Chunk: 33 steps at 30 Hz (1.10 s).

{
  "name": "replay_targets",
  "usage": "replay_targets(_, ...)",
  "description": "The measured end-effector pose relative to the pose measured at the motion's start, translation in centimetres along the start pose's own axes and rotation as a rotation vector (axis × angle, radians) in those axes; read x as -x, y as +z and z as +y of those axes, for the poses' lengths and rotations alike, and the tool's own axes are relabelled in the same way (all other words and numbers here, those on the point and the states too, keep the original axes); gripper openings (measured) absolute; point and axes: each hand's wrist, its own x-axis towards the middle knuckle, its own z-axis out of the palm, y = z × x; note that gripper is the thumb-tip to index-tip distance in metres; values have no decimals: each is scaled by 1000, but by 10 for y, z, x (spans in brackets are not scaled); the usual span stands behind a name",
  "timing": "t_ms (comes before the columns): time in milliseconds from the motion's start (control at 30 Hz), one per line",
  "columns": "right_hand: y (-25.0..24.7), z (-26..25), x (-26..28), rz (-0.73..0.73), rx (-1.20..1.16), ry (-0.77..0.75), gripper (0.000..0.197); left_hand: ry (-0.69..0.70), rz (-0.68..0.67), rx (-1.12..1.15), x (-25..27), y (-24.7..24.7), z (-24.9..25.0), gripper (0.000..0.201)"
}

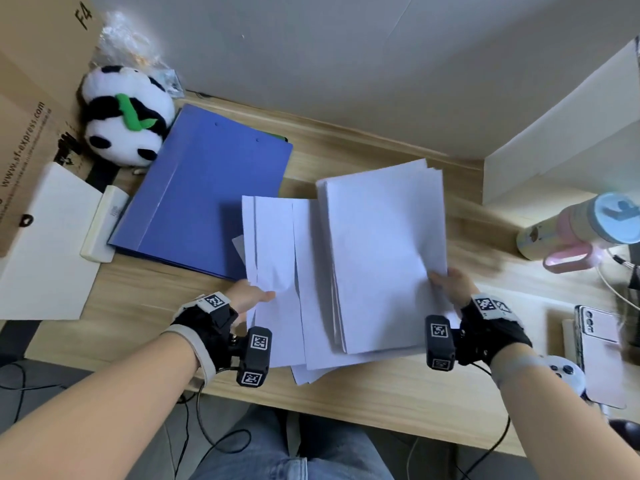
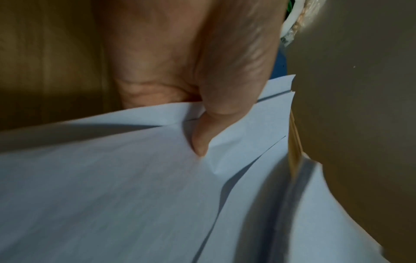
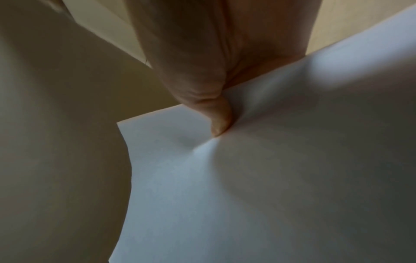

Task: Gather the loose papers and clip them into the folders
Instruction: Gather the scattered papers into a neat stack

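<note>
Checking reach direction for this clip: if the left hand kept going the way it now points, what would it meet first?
Probably the blue folder: the left hand, pinching the left-hand papers, points up and away across the desk toward it. Depth is unclear.

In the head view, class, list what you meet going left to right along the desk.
Cardboard box → panda toy → blue folder → loose papers → pastel bottle
</note>
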Motion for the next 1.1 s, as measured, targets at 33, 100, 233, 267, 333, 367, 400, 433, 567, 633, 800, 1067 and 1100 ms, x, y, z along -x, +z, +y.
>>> replay_targets(33, 7, -1, 4, -40, 96, -14, 46, -1, -17, 6, 5, 4, 4, 75)
replay_targets(100, 21, 1, 13, -101, 248, -8, 39, 4, -30, 54, 29, 13, 17, 61)
replay_targets(233, 42, 17, 23, 33, 317, -40, 26, -3, -17, 139, 34, 23, 19, 74)
replay_targets(267, 47, 19, 26, 58, 310, -64, 24, 5, -15, 141, 39, 25, 21, 74)
replay_targets(333, 56, 18, 34, 42, 241, -85, 25, 21, -30, 82, 38, 28, 20, 70)
replay_targets(367, 60, 16, 38, 13, 203, -80, 28, 15, -49, 49, 33, 30, 18, 78)
replay_targets(400, 63, 13, 41, -19, 175, -92, 32, 22, -65, 26, 34, 33, 18, 90)
replay_targets(433, 66, 11, 44, -42, 155, -100, 34, 17, -70, 26, 26, 34, 14, 104)
replay_targets(567, 75, 3, 52, -100, 41, -155, 29, -14, -85, 99, 29, 49, 16, 83)
replay_targets(633, 78, 0, 56, -140, 0, -194, 21, -68, -80, 130, 27, 57, 11, 92)
replay_targets(800, 77, -7, 57, -251, -37, -223, 39, -29, -121, 42, 36, 55, 5, 68)
replay_targets(1067, 79, -14, 48, -110, 18, -195, 49, 169, 340, -144, 45, 17, 7, 57)
replay_targets(1100, 80, -14, 49, -129, -4, -182, 50, 139, 341, -8, 47, 18, 10, 67)
